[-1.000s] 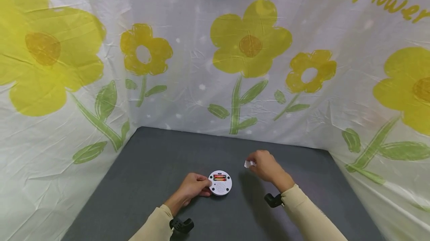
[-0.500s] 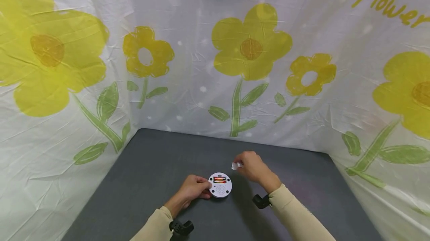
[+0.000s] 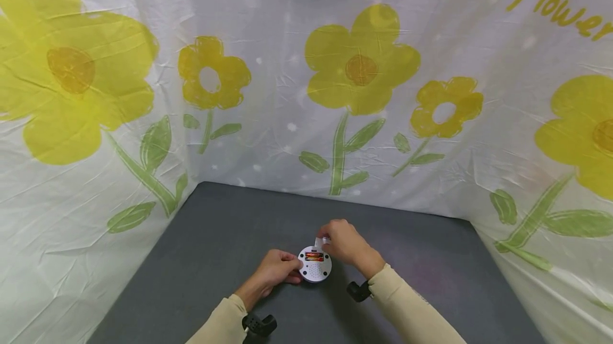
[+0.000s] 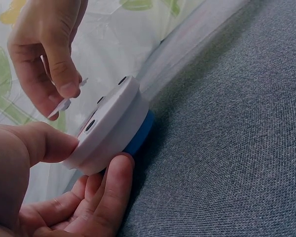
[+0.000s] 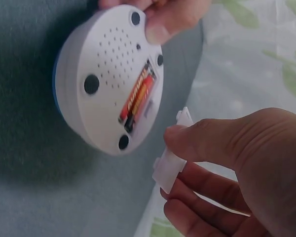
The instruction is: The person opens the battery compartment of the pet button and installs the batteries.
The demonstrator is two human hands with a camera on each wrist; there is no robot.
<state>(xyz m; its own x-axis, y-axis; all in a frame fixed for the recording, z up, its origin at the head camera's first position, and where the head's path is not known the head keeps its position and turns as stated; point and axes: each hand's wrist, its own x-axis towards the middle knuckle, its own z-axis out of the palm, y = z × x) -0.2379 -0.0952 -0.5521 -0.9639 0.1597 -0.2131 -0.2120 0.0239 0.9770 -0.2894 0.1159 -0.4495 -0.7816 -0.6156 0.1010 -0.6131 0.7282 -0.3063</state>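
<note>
A round white battery-powered device [image 3: 316,271] with a blue lower part lies with its perforated underside facing up. Red-and-black batteries [image 5: 137,98] sit in its uncovered compartment, and black round feet ring the underside. My left hand [image 3: 278,268] grips the device's left edge, thumb on top and fingers below, as the left wrist view shows. My right hand [image 3: 346,243] pinches a small white battery cover [image 5: 171,167] between thumb and fingers. That cover is just beyond the device's far edge, apart from it in the right wrist view.
The dark grey table [image 3: 230,227] spreads out around both hands. White curtains [image 3: 268,93] printed with yellow flowers hang along its back and sides. Each wrist wears a black camera band, such as the left wrist camera [image 3: 259,324].
My right hand has moved left with the battery cover, from right of the device to its far edge. My left hand keeps its grip on the device, almost still.
</note>
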